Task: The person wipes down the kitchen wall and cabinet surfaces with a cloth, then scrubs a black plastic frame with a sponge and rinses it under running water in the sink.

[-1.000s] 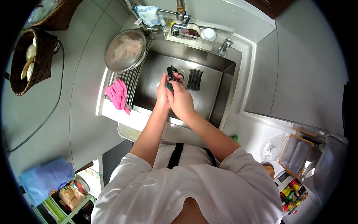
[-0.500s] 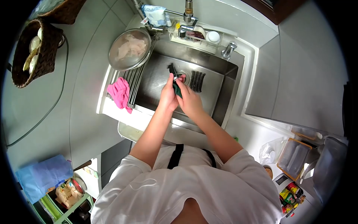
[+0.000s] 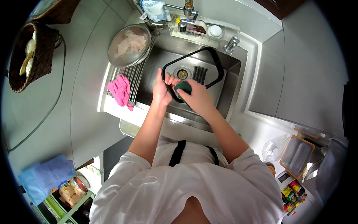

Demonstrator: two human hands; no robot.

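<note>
In the head view, a black open frame with rounded corners is held tilted over the steel sink. My left hand is closed around its near left side, the thumb pointing up. A dark green scouring pad is gripped in my right hand and pressed against the frame's near corner. My right fingertips are partly hidden behind the pad. Through the frame's opening I see the drain and a dark ribbed piece lying on the sink floor.
A metal bowl holding pale, pinkish contents stands on the draining rack, with a pink cloth nearer me. Behind the sink are the faucet, a caddy and a soap dispenser. A plastic container sits at right.
The black frame, seen only as a small dark piece between my hands before, now shows as a wide loop over the sink. My hands have moved slightly apart, and the green pad shows more fully.
</note>
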